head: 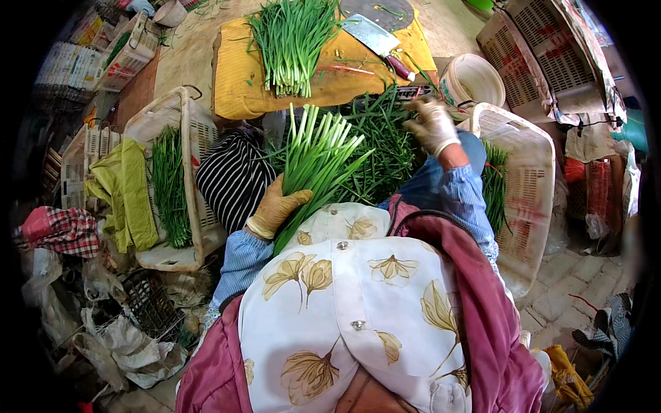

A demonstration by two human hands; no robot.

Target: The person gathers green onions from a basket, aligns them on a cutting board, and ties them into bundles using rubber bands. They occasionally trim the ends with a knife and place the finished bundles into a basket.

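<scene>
My left hand point(279, 207), in a tan glove, grips a bunch of garlic chives point(315, 160) against my front, pale cut ends pointing away from me. Blurred by motion, my right hand point(434, 125) wears a whitish glove. Its fingers look apart, with nothing visible in them, above the right side of a heap of loose green leaves point(379, 155). Beyond the hands, another bundle of garlic chives point(294, 46) lies on a yellow cloth point(235, 67). A cleaver point(371, 33) with a dark red handle rests to its right, partly over a round dark board point(382, 13).
Plastic crates holding green bundles flank me, one on the left point(199, 129) and one on the right point(526, 206). A white bucket point(472, 80) stands beyond my right hand. Stacked crates point(547, 57) rise at upper right. Plastic bags point(129, 346) litter the lower left.
</scene>
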